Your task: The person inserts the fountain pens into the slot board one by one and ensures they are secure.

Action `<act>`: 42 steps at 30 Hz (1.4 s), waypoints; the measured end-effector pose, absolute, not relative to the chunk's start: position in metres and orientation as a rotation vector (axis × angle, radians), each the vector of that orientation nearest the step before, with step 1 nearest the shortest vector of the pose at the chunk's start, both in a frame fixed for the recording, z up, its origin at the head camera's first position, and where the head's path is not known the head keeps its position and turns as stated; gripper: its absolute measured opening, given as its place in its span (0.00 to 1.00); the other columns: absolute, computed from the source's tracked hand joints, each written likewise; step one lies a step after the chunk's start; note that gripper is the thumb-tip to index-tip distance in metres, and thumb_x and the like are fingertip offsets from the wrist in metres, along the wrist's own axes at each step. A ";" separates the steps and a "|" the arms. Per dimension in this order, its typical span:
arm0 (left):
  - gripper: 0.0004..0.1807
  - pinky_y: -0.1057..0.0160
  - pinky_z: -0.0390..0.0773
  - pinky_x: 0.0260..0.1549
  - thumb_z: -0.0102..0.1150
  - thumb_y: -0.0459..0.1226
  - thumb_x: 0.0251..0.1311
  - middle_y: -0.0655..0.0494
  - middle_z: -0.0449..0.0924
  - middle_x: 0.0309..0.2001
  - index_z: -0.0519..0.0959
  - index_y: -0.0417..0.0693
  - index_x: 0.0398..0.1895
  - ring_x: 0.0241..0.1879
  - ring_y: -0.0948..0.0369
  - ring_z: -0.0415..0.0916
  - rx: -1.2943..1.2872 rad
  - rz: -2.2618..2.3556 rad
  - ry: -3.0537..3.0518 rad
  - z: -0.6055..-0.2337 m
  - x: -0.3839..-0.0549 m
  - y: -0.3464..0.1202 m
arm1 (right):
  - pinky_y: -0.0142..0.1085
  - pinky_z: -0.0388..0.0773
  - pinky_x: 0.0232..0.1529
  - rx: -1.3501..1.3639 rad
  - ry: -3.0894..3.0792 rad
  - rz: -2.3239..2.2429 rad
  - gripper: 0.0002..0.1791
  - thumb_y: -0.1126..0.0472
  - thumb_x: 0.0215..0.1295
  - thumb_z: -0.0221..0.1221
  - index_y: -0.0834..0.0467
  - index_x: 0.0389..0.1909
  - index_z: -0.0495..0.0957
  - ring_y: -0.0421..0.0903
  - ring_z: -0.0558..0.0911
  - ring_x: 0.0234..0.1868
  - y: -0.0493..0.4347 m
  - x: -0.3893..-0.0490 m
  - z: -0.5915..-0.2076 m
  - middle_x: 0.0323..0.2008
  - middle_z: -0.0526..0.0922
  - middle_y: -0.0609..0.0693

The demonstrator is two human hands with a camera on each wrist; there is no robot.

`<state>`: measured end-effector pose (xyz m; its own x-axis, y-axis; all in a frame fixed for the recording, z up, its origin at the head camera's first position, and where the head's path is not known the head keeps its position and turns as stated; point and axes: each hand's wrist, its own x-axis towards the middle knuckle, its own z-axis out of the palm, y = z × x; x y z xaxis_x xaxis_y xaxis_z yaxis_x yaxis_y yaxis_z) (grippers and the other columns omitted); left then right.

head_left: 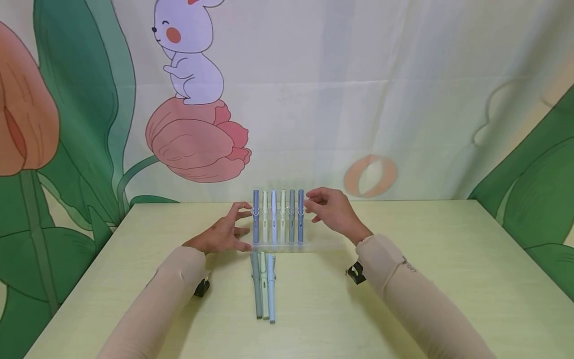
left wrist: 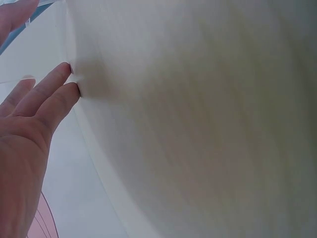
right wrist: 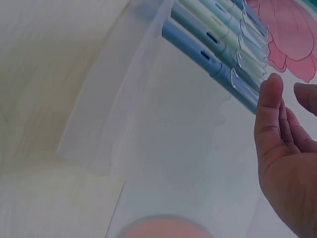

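Racked pens (head_left: 274,219): six, upright in a row in the clear stand (head_left: 280,247), by the middle of the far edge of the desk (head_left: 314,309)
Loose pens (head_left: 264,286): three left out, side by side before the stand, towards the near edge
Look: slim, clipped; blues, greys, pale greens
Left hand (head_left: 222,234): fingers wide, empty; beside the stand's left end
Right hand (head_left: 334,209): fingers loosely bent, thumb apart, empty; beside the rightmost pen (head_left: 301,217); contact, cannot tell
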<state>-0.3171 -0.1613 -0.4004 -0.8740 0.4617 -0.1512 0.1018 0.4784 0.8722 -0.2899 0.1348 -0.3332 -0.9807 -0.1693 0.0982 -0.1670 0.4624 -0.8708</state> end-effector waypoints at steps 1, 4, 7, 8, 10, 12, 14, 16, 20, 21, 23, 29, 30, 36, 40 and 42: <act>0.56 0.45 0.74 0.58 0.76 0.26 0.48 0.47 0.48 0.78 0.47 0.71 0.68 0.69 0.39 0.62 0.466 1.361 2.363 -0.401 -0.317 -0.161 | 0.37 0.86 0.35 -0.312 2.675 -1.598 0.19 0.61 0.72 0.60 0.68 0.57 0.76 0.48 0.85 0.37 0.133 -0.288 -0.334 0.42 0.85 0.58; 0.56 0.45 0.74 0.59 0.75 0.26 0.48 0.47 0.48 0.78 0.47 0.71 0.68 0.70 0.40 0.62 0.463 1.357 2.363 -0.401 -0.316 -0.162 | 0.37 0.86 0.36 -0.319 2.651 -1.598 0.18 0.61 0.71 0.60 0.67 0.56 0.77 0.48 0.85 0.37 0.128 -0.282 -0.336 0.41 0.85 0.58; 0.55 0.46 0.74 0.59 0.75 0.26 0.49 0.47 0.48 0.78 0.46 0.70 0.68 0.70 0.40 0.62 0.465 1.355 2.353 -0.401 -0.316 -0.162 | 0.37 0.85 0.36 -0.328 2.627 -1.599 0.16 0.62 0.71 0.61 0.67 0.54 0.77 0.50 0.85 0.38 0.124 -0.277 -0.339 0.42 0.86 0.58; 0.55 0.46 0.74 0.59 0.75 0.26 0.50 0.46 0.47 0.78 0.46 0.69 0.68 0.70 0.39 0.62 0.471 1.356 2.351 -0.401 -0.316 -0.162 | 0.38 0.86 0.37 -0.327 2.621 -1.597 0.16 0.62 0.70 0.61 0.67 0.54 0.78 0.52 0.86 0.39 0.123 -0.275 -0.340 0.42 0.86 0.58; 0.55 0.46 0.74 0.59 0.75 0.27 0.50 0.46 0.47 0.78 0.46 0.69 0.69 0.70 0.40 0.61 0.475 1.361 2.347 -0.401 -0.316 -0.162 | 0.40 0.86 0.39 -0.330 2.602 -1.602 0.16 0.62 0.70 0.62 0.66 0.53 0.78 0.55 0.86 0.41 0.120 -0.272 -0.342 0.42 0.85 0.58; 0.55 0.46 0.73 0.59 0.75 0.26 0.50 0.46 0.47 0.78 0.46 0.69 0.69 0.70 0.40 0.61 0.479 1.367 2.341 -0.401 -0.317 -0.162 | 0.43 0.86 0.41 -0.331 2.581 -1.604 0.16 0.62 0.69 0.62 0.66 0.53 0.79 0.58 0.85 0.43 0.117 -0.269 -0.345 0.42 0.85 0.57; 0.56 0.45 0.73 0.59 0.75 0.27 0.50 0.47 0.47 0.78 0.46 0.69 0.69 0.70 0.40 0.61 0.483 1.361 2.345 -0.400 -0.317 -0.162 | 0.44 0.85 0.42 -0.335 2.562 -1.599 0.17 0.62 0.69 0.63 0.67 0.54 0.79 0.59 0.85 0.43 0.114 -0.266 -0.347 0.41 0.85 0.56; 0.56 0.45 0.73 0.60 0.75 0.27 0.50 0.47 0.47 0.79 0.46 0.69 0.69 0.70 0.41 0.61 0.482 1.357 2.344 -0.400 -0.317 -0.161 | 0.42 0.86 0.41 -0.346 2.549 -1.593 0.17 0.63 0.68 0.63 0.68 0.54 0.78 0.59 0.85 0.43 0.111 -0.264 -0.349 0.40 0.85 0.55; 0.56 0.45 0.72 0.60 0.75 0.27 0.50 0.47 0.47 0.79 0.46 0.68 0.70 0.71 0.41 0.61 0.478 1.355 2.344 -0.400 -0.317 -0.161 | 0.38 0.86 0.38 -0.351 2.529 -1.582 0.16 0.63 0.68 0.63 0.67 0.52 0.79 0.59 0.85 0.41 0.104 -0.259 -0.353 0.39 0.86 0.56; 0.56 0.45 0.72 0.60 0.75 0.27 0.50 0.47 0.47 0.79 0.45 0.67 0.71 0.71 0.41 0.61 0.476 1.357 2.344 -0.399 -0.317 -0.161 | 0.38 0.86 0.38 -0.351 2.526 -1.581 0.16 0.63 0.67 0.64 0.67 0.51 0.79 0.58 0.85 0.41 0.103 -0.259 -0.354 0.39 0.85 0.56; 0.57 0.45 0.72 0.60 0.75 0.28 0.50 0.48 0.47 0.79 0.45 0.66 0.71 0.71 0.41 0.61 0.472 1.359 2.346 -0.400 -0.317 -0.161 | 0.38 0.86 0.37 -0.342 2.517 -1.582 0.15 0.63 0.67 0.64 0.67 0.50 0.80 0.57 0.85 0.40 0.099 -0.257 -0.356 0.39 0.86 0.57; 0.57 0.44 0.72 0.60 0.76 0.28 0.50 0.47 0.47 0.79 0.45 0.67 0.71 0.70 0.40 0.61 0.477 1.358 2.348 -0.400 -0.317 -0.162 | 0.41 0.86 0.38 -0.316 2.511 -1.563 0.12 0.63 0.66 0.64 0.66 0.47 0.80 0.50 0.85 0.34 0.093 -0.253 -0.362 0.37 0.86 0.57; 0.57 0.44 0.72 0.60 0.76 0.28 0.50 0.47 0.47 0.79 0.45 0.67 0.71 0.70 0.40 0.61 0.477 1.359 2.347 -0.401 -0.317 -0.162 | 0.41 0.86 0.38 -0.313 2.510 -1.558 0.12 0.63 0.66 0.64 0.66 0.47 0.81 0.49 0.85 0.34 0.092 -0.253 -0.363 0.36 0.86 0.57; 0.56 0.44 0.73 0.59 0.76 0.28 0.50 0.47 0.48 0.78 0.45 0.67 0.71 0.70 0.40 0.62 0.484 1.356 2.348 -0.401 -0.318 -0.162 | 0.42 0.86 0.39 -0.289 2.491 -1.527 0.12 0.61 0.67 0.64 0.64 0.47 0.81 0.53 0.86 0.33 0.089 -0.253 -0.372 0.34 0.86 0.54; 0.56 0.45 0.73 0.59 0.76 0.28 0.50 0.47 0.48 0.78 0.45 0.67 0.71 0.70 0.40 0.62 0.490 1.354 2.350 -0.401 -0.318 -0.162 | 0.41 0.86 0.38 -0.281 2.467 -1.523 0.13 0.61 0.68 0.64 0.64 0.47 0.81 0.54 0.86 0.34 0.086 -0.253 -0.376 0.34 0.86 0.53; 0.56 0.45 0.73 0.59 0.76 0.28 0.50 0.47 0.48 0.78 0.45 0.67 0.71 0.70 0.40 0.62 0.488 1.358 2.350 -0.401 -0.318 -0.162 | 0.41 0.86 0.38 -0.288 2.461 -1.524 0.12 0.61 0.68 0.64 0.65 0.47 0.81 0.54 0.86 0.34 0.084 -0.252 -0.377 0.34 0.86 0.54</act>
<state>-0.3176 -0.1621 -0.4005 -0.8669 0.4751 -0.1508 0.1066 0.4723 0.8750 -0.2520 0.0841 -0.3774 -0.9539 -0.2856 -0.0925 -0.0445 0.4392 -0.8973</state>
